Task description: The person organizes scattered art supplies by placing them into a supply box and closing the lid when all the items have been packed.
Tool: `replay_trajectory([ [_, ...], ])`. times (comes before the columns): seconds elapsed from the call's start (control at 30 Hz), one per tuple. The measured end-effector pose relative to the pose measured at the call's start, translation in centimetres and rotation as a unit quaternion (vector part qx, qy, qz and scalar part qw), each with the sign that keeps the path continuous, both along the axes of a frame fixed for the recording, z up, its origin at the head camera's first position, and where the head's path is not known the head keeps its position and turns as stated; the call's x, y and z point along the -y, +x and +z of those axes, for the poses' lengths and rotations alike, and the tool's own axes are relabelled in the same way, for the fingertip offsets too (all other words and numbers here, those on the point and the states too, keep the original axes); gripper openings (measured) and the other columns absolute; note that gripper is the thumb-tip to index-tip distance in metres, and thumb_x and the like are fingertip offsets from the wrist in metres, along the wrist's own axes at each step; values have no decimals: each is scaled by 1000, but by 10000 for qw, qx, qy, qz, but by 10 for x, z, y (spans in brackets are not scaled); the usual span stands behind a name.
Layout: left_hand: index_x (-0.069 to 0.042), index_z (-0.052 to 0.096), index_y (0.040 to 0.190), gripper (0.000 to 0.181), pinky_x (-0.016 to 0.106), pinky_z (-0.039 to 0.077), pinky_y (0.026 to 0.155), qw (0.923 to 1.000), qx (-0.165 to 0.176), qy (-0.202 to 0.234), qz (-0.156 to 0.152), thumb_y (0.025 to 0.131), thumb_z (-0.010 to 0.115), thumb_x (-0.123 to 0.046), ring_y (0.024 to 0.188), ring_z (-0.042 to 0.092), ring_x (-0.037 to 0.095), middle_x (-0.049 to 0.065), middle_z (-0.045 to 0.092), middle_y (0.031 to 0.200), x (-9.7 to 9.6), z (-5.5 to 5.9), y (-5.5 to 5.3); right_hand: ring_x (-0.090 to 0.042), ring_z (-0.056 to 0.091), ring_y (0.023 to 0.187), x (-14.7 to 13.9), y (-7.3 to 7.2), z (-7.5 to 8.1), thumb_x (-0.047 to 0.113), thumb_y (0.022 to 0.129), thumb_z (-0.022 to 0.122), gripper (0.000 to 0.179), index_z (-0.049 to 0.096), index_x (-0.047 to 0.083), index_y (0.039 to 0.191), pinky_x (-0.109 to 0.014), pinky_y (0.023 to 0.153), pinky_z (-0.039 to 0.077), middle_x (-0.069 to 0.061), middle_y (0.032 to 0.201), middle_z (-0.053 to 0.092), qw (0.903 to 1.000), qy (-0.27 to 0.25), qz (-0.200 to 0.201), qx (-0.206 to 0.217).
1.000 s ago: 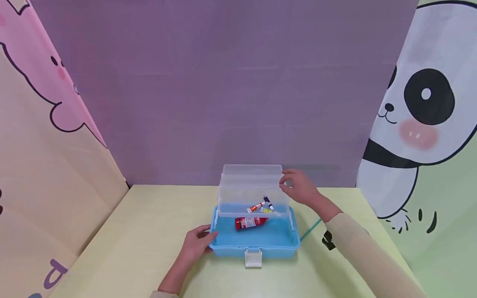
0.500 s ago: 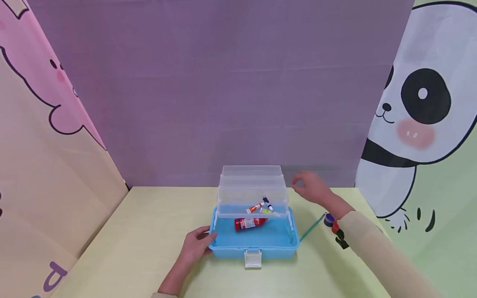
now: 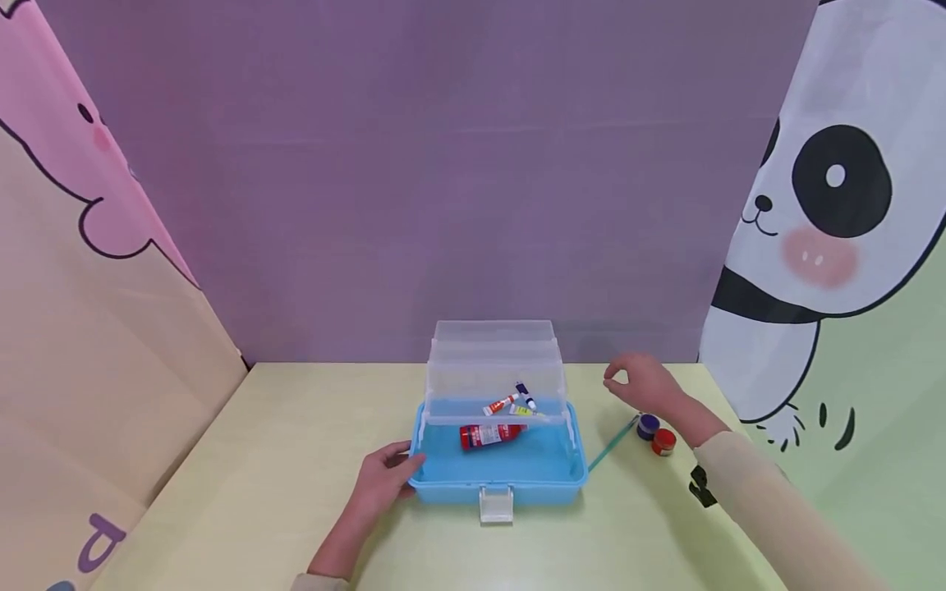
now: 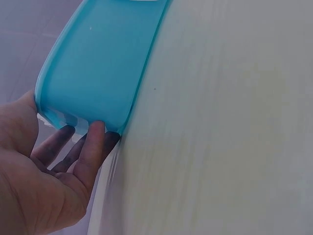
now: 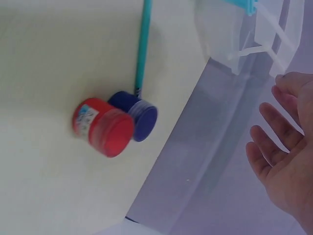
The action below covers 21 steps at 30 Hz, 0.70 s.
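Note:
A light blue box (image 3: 498,494) with a raised clear lid and tray (image 3: 493,353) stands on the table. My left hand (image 3: 381,478) grips its left side near the front corner, thumb at the rim; the left wrist view shows the fingers against the blue wall (image 4: 98,58). Inside the box lies a red bottle (image 3: 489,436), and several small paint tubes (image 3: 501,404) show through the clear tray. My right hand (image 3: 645,384) is raised to the right of the lid, fingers loosely bent and holding nothing. Below it sit a red jar (image 5: 103,126) and a blue-purple jar (image 5: 135,115).
A teal paintbrush (image 5: 143,46) lies on the table between the box and the jars. The pale table (image 3: 318,427) meets a purple backdrop (image 3: 369,205) close behind the lid. Printed side walls stand left and right. A white latch (image 3: 496,505) hangs at the box front.
My right hand has moved right and slightly down, away from the lid, so the two jars now show beneath the forearm. My left hand stays on the box; the whole view has shifted slightly.

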<state>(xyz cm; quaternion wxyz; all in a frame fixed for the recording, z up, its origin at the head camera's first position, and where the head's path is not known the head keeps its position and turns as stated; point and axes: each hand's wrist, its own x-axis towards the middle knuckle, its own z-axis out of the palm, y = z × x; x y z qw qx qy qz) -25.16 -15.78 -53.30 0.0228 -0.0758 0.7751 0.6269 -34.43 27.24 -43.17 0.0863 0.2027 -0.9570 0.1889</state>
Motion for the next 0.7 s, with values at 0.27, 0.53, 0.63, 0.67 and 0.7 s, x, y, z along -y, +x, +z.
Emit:
replay_trajectory([
  [0.27,4,58,129,53,38,59,66,10000,21,17,4,88,73,-27,79,68,25,19,65,108,1,1,-1,-22,57,78,-24,12,-15,19,90,68,13,72,8,96,-37,67,52,-10,97,67,9983,49,-371,439],
  [0.53,5,58,128,52,39,59,68,9999,-119,96,12,89,72,-27,81,68,26,21,63,111,1,3,-3,-16,50,59,-45,32,-25,23,90,68,22,69,4,100,-30,51,40,-2,66,60,9912,-96,-912,953],
  [0.63,4,58,128,51,38,59,67,10000,-51,-2,38,89,72,-27,80,68,26,21,63,112,0,2,-3,-15,48,57,-54,40,-33,24,89,69,21,69,5,98,-30,52,38,4,61,58,9891,-174,-1011,1059],
  [0.67,4,58,128,51,38,59,67,10000,-30,-15,56,89,72,-27,80,68,26,21,63,111,0,1,-3,-15,48,57,-56,43,-37,25,89,70,21,69,6,98,-31,52,38,4,63,59,9887,-193,-1021,1080],
  [0.7,3,58,128,50,37,59,66,10000,-3,-15,70,89,72,-26,80,68,26,21,63,111,0,1,-2,-15,48,57,-58,46,-40,26,89,70,22,69,6,97,-31,51,38,5,65,61,9885,-221,-1032,1087],
])
